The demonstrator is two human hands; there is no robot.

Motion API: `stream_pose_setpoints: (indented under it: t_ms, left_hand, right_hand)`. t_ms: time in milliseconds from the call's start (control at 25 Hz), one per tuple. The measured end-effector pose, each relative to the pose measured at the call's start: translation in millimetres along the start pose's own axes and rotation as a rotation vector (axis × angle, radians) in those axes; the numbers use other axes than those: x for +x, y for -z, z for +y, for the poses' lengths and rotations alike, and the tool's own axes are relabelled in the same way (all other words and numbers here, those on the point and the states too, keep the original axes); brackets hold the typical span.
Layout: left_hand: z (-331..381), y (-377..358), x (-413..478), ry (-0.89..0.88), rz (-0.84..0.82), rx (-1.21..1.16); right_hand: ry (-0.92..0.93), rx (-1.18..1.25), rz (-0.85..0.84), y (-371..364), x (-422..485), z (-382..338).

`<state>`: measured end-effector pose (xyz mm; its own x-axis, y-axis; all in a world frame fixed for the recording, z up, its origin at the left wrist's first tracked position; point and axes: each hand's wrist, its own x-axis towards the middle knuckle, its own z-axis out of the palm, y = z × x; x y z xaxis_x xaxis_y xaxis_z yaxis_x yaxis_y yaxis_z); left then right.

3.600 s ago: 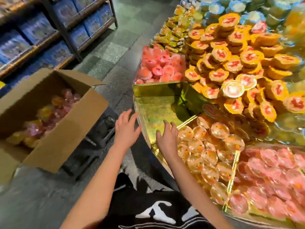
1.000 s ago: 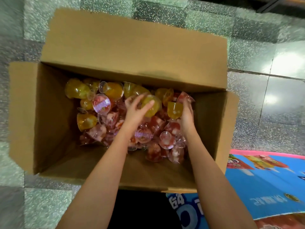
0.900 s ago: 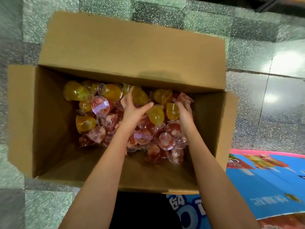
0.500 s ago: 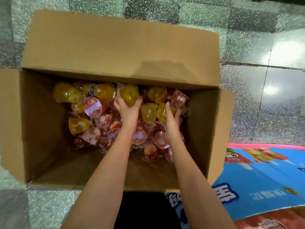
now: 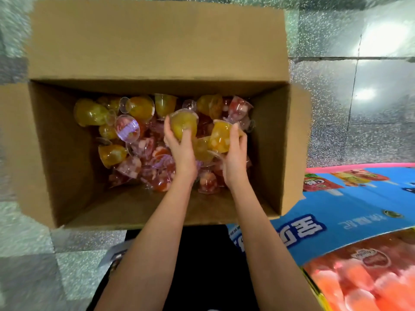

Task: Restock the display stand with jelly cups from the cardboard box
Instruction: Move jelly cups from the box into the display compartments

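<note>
Head view, looking straight down into the box (image 5: pixel 157 52), which stands open on the tiled floor (image 5: pixel 381 90) with its flaps folded outward. A loose pile of cups (image 5: pixel 143 153) is seen on the box bottom, packed toward the far wall: yellow ones mostly along the far edge and far-left corner, red and pink ones nearer the middle. Many are tipped on their sides or upside down. The near part of the box bottom is bare cardboard.

Both forearms are reached in over the near edge. The left hand (image 5: pixel 182 151) is curled round a yellow cup (image 5: pixel 183 123), thumb and fingers clamped on its sides, above the pile near the middle of the far wall. The right hand (image 5: pixel 234 162) is wrapped round a second yellow cup (image 5: pixel 221 136), held tilted, just beside the first. A third yellow cup (image 5: pixel 202 149) is wedged between the two hands, touching both; which hand carries it cannot be told.

The stand (image 5: pixel 336 212) is seen just right of the box's near-right corner, with a blue printed side. Pink cups (image 5: pixel 363 286) are seen on its top.
</note>
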<state>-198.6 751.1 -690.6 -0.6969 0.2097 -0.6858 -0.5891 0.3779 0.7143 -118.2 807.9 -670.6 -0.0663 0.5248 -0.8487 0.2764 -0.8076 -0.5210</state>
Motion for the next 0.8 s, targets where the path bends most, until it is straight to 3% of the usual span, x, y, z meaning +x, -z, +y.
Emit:
stream_pose_setpoints:
  t_ms: [160, 360, 560, 800]
  left_hand:
    - [29.2, 24.7, -29.1, 0.006, -0.1, -0.037]
    - [71.8, 55.4, -79.8, -0.303, -0.31, 0.076]
    - [108.4, 94.2, -141.8, -0.465, -0.397, -0.089]
    - [118.1, 129.0, -215.0, -0.542, -0.735, -0.035]
  right_hand:
    - [0.133, 0.036, -0.047, 6.5, -47.4, -5.2]
    - [0.314, 0.323, -0.028, 7.0, -136.4, -7.5]
    - [0.462, 0.643, 0.062, -5.0, -239.8, 19.8]
    - [0.625, 0.892, 0.242, 8.1, -328.8, 58.7]
